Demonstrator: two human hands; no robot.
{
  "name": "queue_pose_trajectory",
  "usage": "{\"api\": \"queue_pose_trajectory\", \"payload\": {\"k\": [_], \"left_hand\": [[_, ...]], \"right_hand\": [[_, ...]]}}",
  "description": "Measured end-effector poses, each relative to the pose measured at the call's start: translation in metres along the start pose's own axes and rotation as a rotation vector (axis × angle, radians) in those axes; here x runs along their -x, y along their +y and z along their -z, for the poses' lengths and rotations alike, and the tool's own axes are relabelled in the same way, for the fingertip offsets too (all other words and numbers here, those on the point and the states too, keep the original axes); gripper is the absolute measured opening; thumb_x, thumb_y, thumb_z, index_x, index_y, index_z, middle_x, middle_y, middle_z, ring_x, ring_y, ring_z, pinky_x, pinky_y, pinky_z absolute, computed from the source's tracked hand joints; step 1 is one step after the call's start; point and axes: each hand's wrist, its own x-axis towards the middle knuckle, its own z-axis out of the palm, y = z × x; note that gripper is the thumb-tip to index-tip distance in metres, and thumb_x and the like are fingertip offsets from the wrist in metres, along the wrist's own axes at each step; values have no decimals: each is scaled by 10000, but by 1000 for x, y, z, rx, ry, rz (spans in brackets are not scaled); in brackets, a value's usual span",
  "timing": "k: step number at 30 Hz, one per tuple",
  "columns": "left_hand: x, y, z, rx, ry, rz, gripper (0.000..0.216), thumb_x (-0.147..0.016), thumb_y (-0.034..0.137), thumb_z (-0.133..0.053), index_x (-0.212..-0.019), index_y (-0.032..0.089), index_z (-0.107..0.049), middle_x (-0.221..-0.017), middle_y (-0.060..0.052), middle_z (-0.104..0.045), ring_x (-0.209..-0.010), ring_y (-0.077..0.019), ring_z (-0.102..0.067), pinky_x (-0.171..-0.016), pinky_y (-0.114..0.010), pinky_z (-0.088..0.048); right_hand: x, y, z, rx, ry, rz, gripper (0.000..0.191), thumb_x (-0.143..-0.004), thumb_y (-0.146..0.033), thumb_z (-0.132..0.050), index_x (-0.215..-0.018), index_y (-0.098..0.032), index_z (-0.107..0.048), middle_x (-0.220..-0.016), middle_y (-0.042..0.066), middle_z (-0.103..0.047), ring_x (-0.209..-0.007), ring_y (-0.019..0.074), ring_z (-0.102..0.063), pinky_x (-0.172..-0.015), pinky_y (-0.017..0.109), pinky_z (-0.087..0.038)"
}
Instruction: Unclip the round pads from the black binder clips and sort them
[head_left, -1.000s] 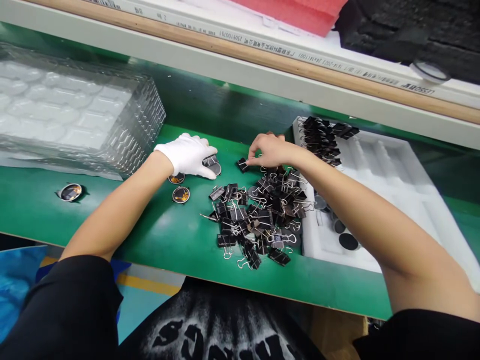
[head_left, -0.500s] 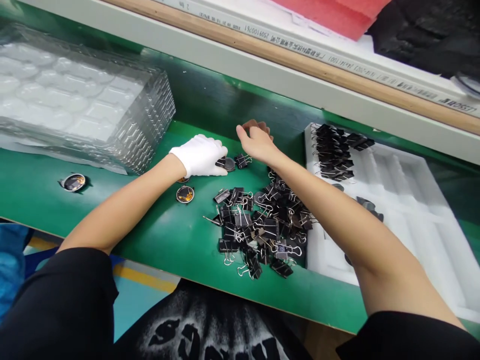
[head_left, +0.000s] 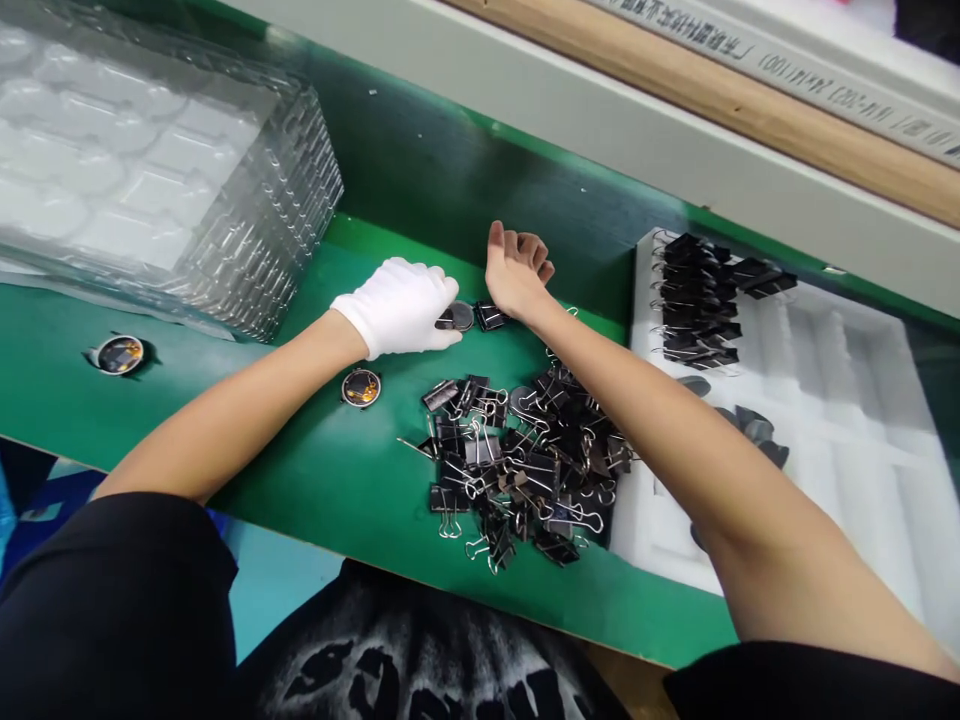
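Your left hand (head_left: 401,308), in its white glove, lies back upward over the green bench (head_left: 322,510), with thumb and fingers parted at the side of a grey disc (head_left: 463,316); part of the disc is hidden under the glove, so whether you are pinching it I cannot tell. Your right hand (head_left: 520,268), bare, is turned with its palm in view, fingers loosely curled and thumb standing apart from them. A black clip (head_left: 490,316) sits just beside the heel of that hand, between it and the grey disc; I cannot tell whether your skin touches it. On your side of both hands, a jumbled heap of binder clips (head_left: 525,465) spreads over the bench, their wire handles pointing every way, and your right forearm passes above its edge. To the right of your right hand is a white foam tray (head_left: 870,425), which bears a row of black clips (head_left: 697,300) and some dark pieces (head_left: 750,425) partly behind your forearm. Just nearer to you than your left hand lies a round watch-like part (head_left: 361,387) with an orange-and-black face; a similar part (head_left: 120,354) lies well to that hand's left, near a stack of clear plastic trays (head_left: 150,170).
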Motion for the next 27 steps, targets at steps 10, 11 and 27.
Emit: {"api": "queue_pose_trajectory", "payload": {"k": [10, 11, 27], "left_hand": [[-4, 11, -3, 99, -2, 24, 634, -961, 640, -510, -1259, 103, -667, -1166, -173, -633, -1219, -402, -609, -1073, -489, -409], [-4, 13, -3, 109, -2, 34, 631, -959, 630, -513, -1280, 106, -659, -1179, -170, -629, -1242, -408, -597, -1086, -497, -403], [2, 6, 5, 367, 63, 55, 563, -973, 619, -550, -1261, 151, -673, -1171, -127, -702, -1162, -307, -675, -1000, -393, -510]], "right_hand": [[0, 2, 1, -41, -4, -66, 653, -1120, -538, 5, -1433, -220, -472, -1528, 175, -353, -1549, 321, -216, -1255, 679, -174], [1, 2, 1, -58, -6, -68, 652, -1121, -548, 7, -1424, -215, -465, -1536, 178, -343, -1549, 319, -204, -1260, 679, -156], [2, -11, 34, -132, -73, -51, 694, -1126, -620, -74, -1338, -216, -596, -1461, 146, -497, -1478, 328, -402, -1241, 606, -327]]}}
